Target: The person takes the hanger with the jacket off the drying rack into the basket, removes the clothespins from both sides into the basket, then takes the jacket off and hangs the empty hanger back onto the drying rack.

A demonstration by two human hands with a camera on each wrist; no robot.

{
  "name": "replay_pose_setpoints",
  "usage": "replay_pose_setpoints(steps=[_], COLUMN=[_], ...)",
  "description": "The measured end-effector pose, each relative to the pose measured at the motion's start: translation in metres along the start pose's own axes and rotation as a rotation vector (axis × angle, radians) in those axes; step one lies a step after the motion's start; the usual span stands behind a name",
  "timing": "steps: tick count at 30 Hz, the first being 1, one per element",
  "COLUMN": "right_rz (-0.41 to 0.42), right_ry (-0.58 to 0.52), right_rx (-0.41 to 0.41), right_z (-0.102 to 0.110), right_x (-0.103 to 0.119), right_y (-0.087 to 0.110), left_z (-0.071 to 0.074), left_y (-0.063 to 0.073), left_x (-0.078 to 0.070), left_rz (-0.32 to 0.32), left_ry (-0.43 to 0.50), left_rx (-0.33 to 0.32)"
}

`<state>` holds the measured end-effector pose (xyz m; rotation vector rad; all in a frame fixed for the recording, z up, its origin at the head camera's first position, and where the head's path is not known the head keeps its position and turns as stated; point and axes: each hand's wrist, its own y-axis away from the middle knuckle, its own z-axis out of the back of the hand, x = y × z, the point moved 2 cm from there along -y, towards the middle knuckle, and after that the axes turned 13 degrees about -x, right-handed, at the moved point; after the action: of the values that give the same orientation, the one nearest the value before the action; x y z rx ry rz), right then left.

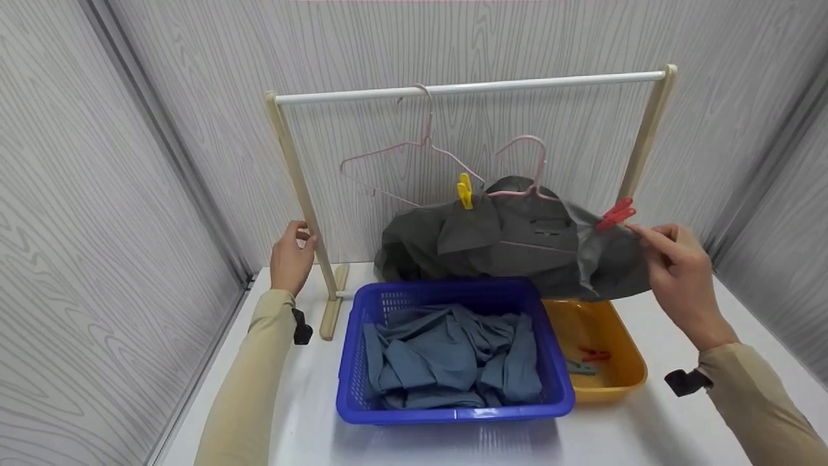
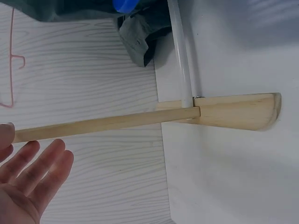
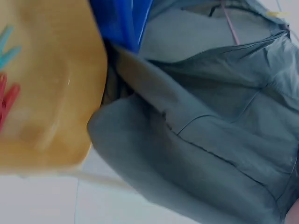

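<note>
A dark grey garment (image 1: 537, 239) is on a pink hanger (image 1: 537, 171) whose hook stands free below the rack's white rod (image 1: 479, 87). A yellow clothespin (image 1: 465, 191) and a red clothespin (image 1: 616, 215) clip its upper edge. My right hand (image 1: 682, 278) pinches the garment's edge beside the red clothespin; in the right wrist view its cloth (image 3: 219, 126) droops in folds. At the rack's left side, my left hand (image 1: 292, 257) holds the wooden post (image 1: 299, 188) between thumb and fingers. In the left wrist view this hand (image 2: 28, 182) has its other fingers loosely extended.
Another pink hanger (image 1: 427, 129) hangs on the rod. In front stands a blue basket (image 1: 453, 414) with blue-grey cloth (image 1: 446, 356) inside. Partly behind it, an orange-yellow bin (image 1: 624, 362) holds red and teal clothespins (image 1: 595, 354). Patterned panels (image 1: 162, 162) enclose the white table (image 1: 291, 401).
</note>
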<state>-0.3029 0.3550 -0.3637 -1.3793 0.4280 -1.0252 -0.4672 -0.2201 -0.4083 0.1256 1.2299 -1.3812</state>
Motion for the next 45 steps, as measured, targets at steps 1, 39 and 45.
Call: replay_pose_setpoints(steps=[1,39,45], right_rz=[-0.001,0.178,0.173], right_ry=[0.001,-0.052,-0.118], right_rx=[-0.009,0.03,0.088], right_z=[0.003,0.025,0.005], right_x=[-0.004,0.078,0.081], right_y=[-0.003,-0.031,-0.011], left_z=[0.0,-0.003,-0.002], left_y=[0.0,0.005,0.005], left_x=[0.0,-0.004,-0.002], left_rz=[-0.003,-0.015,-0.01], left_ry=[-0.001,-0.015,-0.026], left_rx=[0.002,0.025,0.033])
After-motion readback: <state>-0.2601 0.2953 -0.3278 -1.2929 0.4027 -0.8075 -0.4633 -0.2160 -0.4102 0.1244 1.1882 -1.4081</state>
